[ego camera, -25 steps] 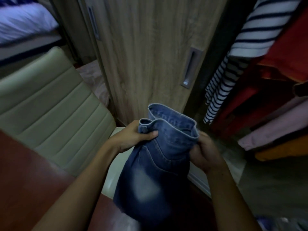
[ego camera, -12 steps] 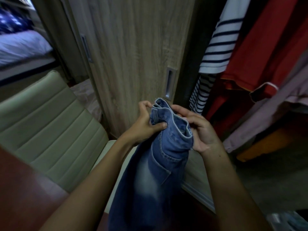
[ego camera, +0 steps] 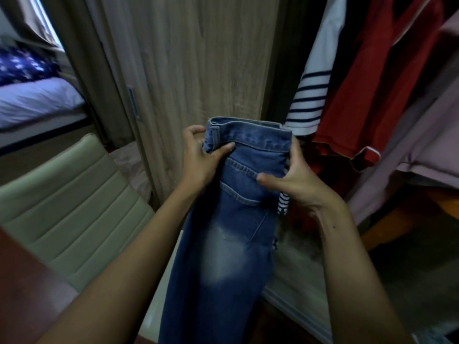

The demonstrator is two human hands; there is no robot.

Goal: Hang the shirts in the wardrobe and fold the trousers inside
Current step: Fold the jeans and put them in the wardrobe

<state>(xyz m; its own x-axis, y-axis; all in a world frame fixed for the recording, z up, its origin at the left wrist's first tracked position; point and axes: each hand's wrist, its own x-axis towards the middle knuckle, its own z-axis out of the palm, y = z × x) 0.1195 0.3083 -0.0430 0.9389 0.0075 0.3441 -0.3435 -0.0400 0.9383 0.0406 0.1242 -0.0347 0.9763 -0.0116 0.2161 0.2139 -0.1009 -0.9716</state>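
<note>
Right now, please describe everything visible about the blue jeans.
The jeans are blue denim with a pale faded patch; a curved pocket seam and a belt loop show. They hang waistband up in front of the wardrobe door, legs running out of frame below. The left hand pinches the waistband's left end; the right hand grips the right edge, thumb on the cloth.
</note>
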